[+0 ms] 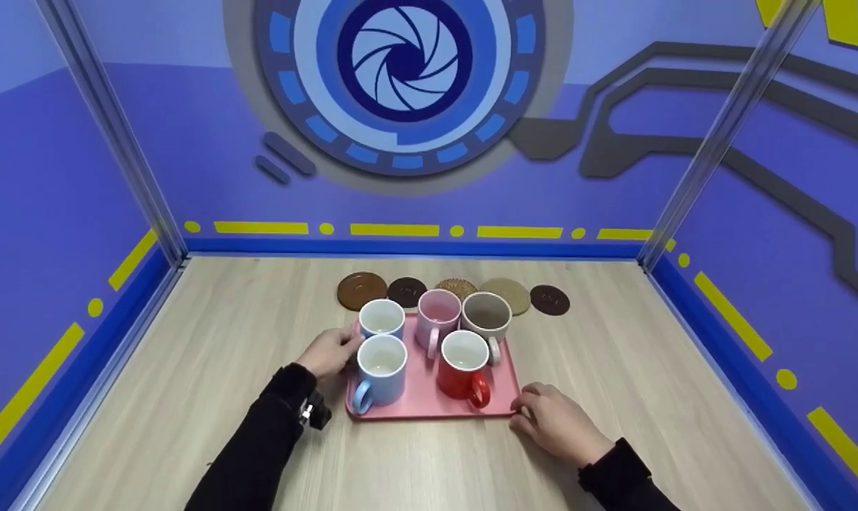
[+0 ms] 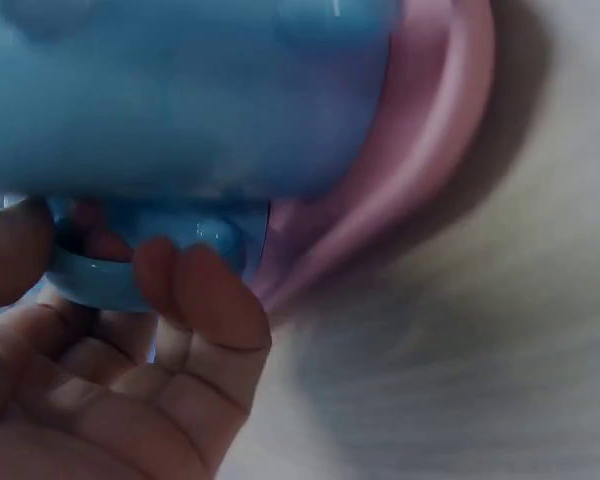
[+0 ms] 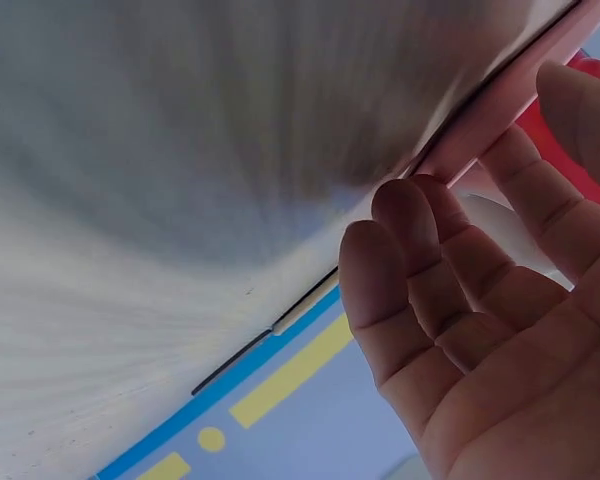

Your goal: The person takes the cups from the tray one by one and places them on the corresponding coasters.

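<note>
A pink tray [image 1: 421,406] carries several mugs. My left hand [image 1: 331,353] is at its left edge and pinches the handle [image 2: 100,280] of the rear light-blue mug [image 1: 382,317]. The other light-blue mug [image 1: 382,372] stands in front of that one, handle towards me. My right hand [image 1: 560,424] holds the tray's front right corner between thumb and fingers; its outer fingers [image 3: 375,275] are bent beside the rim. Nearest to it on the tray is a red mug [image 1: 463,365]. Behind this stand a pink mug [image 1: 437,319] and a beige mug [image 1: 485,319].
Behind the tray lies a row of round coasters: brown [image 1: 361,292], dark brown [image 1: 407,292], a partly hidden woven-looking one [image 1: 457,287], tan [image 1: 517,294] and another dark brown [image 1: 550,300]. Blue-purple walls [image 1: 187,156] enclose the wooden table [image 1: 258,298] at the back and sides.
</note>
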Motion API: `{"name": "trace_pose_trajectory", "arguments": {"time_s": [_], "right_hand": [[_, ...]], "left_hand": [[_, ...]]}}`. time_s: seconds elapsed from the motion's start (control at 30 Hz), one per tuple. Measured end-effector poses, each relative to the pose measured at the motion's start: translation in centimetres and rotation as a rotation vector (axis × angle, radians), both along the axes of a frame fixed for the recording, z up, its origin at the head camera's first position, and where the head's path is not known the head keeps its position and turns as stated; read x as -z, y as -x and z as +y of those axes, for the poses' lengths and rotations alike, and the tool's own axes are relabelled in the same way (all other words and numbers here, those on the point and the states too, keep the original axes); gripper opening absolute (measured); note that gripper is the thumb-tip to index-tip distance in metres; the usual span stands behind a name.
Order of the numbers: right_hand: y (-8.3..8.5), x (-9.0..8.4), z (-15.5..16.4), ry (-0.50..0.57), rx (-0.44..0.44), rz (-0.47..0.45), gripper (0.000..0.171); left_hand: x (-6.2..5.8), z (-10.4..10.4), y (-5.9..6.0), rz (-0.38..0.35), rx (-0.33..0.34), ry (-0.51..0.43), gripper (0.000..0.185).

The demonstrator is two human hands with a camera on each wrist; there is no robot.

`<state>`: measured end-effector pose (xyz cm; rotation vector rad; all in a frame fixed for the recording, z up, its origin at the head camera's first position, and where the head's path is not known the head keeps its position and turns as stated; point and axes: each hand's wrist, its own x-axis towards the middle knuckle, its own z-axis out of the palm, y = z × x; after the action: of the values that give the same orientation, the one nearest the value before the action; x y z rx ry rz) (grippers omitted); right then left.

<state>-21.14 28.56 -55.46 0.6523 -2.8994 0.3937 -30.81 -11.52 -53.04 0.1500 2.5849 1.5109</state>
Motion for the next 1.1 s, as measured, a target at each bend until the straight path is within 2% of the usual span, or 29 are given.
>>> {"name": "trace_pose_trajectory", "arguments": {"time_s": [0.07, 0.13, 0.2, 0.3, 0.4, 0.53, 0.63, 0.77, 0.97, 1.1], "right_hand": [[-0.2, 0.0, 0.0, -0.007, 0.002, 0.006, 0.016], [-0.3, -0.1, 0.0, -0.016, -0.001, 0.013, 0.015], [-0.3, -0.2, -0.1, -0.024, -0.002, 0.017, 0.015], [-0.2, -0.3, -0.2, -0.034, -0.004, 0.028, 0.015], [-0.1, -0.4, -0.3, -0.042, 0.001, 0.018, 0.015], [-0.5, -0.1, -0.5, -0.051, 0.016, -0.023, 0.018], [-0.8, 0.1, -0.7, -0.055, 0.011, -0.033, 0.019], [-1.1, 0.2, -0.9, -0.062, -0.013, -0.01, 0.019], [-1.4, 0.1, -1.2, -0.055, -0.02, 0.013, 0.018], [-1.4, 0.1, -1.4, -0.057, -0.033, 0.017, 0.019]], "left_hand": [[0.0, -0.2, 0.1, 0.002, -0.013, -0.015, 0.028], [-0.2, -0.3, 0.2, -0.011, -0.052, -0.085, 0.027], [-0.7, -0.2, 0.6, -0.042, -0.105, -0.193, 0.026], [-1.7, -0.1, 1.9, -0.089, -0.2, -0.346, 0.028], [-2.5, -0.1, 4.0, -0.091, -0.275, -0.413, 0.031], [-1.8, -0.2, 6.3, -0.085, -0.358, -0.478, 0.032], [-0.9, -0.3, 6.8, -0.092, -0.406, -0.509, 0.032], [-0.5, -0.5, 6.9, -0.104, -0.43, -0.517, 0.031], [-0.3, -0.1, 7.4, -0.096, -0.39, -0.554, 0.029], [0.2, -0.1, 7.3, -0.105, -0.395, -0.528, 0.032]]}}
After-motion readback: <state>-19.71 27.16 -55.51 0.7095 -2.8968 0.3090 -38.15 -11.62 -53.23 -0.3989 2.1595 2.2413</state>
